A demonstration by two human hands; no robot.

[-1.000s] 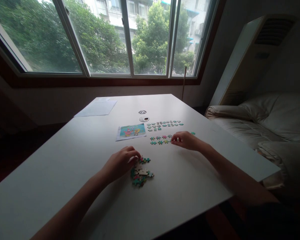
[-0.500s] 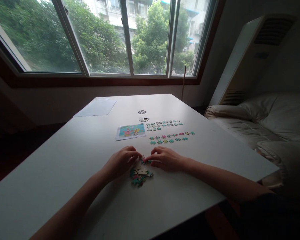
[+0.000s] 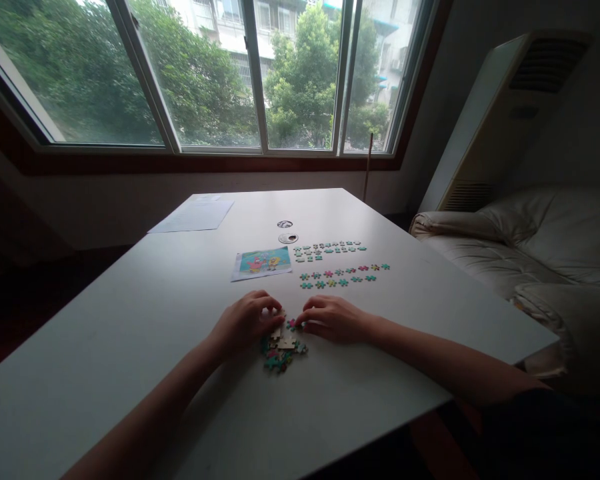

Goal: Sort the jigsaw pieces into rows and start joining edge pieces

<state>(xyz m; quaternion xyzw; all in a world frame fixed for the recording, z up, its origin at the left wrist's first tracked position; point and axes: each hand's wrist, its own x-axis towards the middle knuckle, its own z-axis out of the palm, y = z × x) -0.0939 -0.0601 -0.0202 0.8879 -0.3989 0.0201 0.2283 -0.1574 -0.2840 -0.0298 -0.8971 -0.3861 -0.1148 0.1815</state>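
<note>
Overlapping pile, L hand curled, fingers narrow; hold unclear. R hand fingers bent at pink pc, couldn't tell grip. Pile lay on table, betw. hands. R sleeve murky.

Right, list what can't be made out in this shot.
All in the head view:
Puzzle pile: lower pieces hidden by those on top.
Left hand: its grip, too small and dim to tell.
Right hand: same, its contact too small to tell.
Paper at the far left corner: any writing too faint and small.
Left forearm: cut off by the bottom edge.
</note>
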